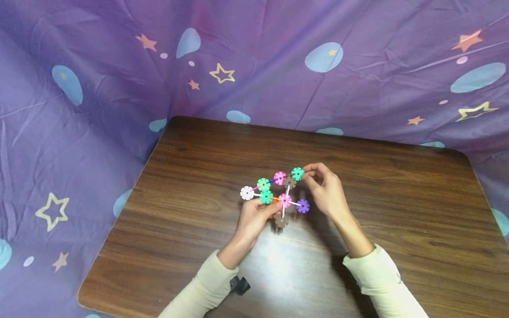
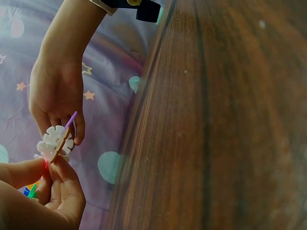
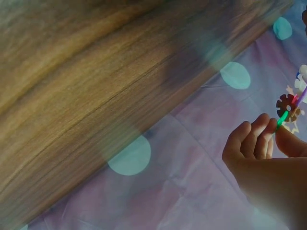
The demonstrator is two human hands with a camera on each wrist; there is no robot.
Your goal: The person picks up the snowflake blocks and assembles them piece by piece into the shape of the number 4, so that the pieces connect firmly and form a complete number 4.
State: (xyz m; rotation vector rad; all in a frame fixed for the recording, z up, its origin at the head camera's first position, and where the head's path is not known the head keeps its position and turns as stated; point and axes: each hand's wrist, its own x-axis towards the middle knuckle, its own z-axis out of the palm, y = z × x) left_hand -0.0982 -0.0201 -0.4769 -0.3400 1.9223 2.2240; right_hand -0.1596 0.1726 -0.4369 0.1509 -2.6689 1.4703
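Observation:
A flat chain of notched plastic snowflake discs is held up over the table between both hands. My left hand grips it from below, thumb by the pink disc. My right hand pinches the green disc at the upper right end; in the right wrist view that green disc appears edge-on between thumb and fingertips. A brown disc sits just below it. Further along are another pink disc, green discs and a white disc. A purple disc sticks out right, a brown one downward.
The brown wood-grain table spreads under both hands. A purple cloth with stars and blue blobs hangs behind it and along the left. A small black device shows beside the left sleeve.

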